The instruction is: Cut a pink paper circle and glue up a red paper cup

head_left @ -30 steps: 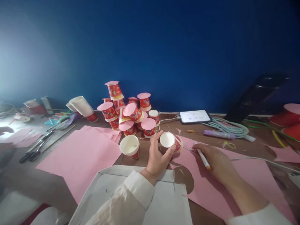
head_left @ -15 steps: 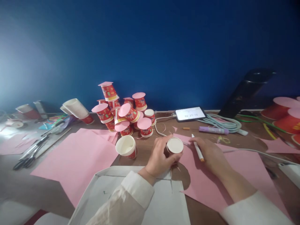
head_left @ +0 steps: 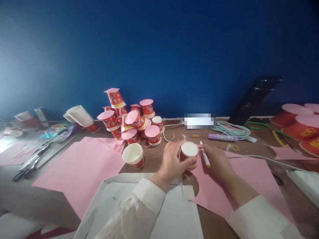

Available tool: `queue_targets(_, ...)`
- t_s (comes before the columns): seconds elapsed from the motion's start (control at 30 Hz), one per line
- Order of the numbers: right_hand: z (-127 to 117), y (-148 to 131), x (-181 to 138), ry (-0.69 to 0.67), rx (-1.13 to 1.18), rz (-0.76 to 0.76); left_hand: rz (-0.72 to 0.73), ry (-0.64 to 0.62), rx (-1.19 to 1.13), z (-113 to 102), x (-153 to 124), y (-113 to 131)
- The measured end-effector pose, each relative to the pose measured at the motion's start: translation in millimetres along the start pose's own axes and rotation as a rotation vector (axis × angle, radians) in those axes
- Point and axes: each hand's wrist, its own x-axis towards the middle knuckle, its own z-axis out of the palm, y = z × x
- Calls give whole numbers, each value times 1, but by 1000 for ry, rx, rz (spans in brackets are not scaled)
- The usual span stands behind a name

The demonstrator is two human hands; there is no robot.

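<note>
While red paper cup (head_left: pixel 188 153) is pinched base-up by left grip (head_left: pixel 171 161) at edge of pink sheet (head_left: pixel 254 179), white marker (head_left: pixel 205 158) is held in right grip (head_left: pixel 219 163); cup judged light, crushable, best taken near rim.

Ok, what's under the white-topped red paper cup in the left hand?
A pink paper sheet shows at its lower right, brown tabletop just below in view. What lies directly beneath is hidden by the cup and left hand.
</note>
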Motion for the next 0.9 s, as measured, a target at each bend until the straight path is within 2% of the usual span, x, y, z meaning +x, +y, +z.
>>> queue_targets(0.37,-4,-2,1,-6,16,-4,53,-47,-1,3,2,-9)
queue_targets(0.63,-5,-4,1,-9,23,16,98,-106,27,6,4,-4)
queue_targets(0.9,-5,-6,3,-9,31,18,103,-113,54,7,5,-3)
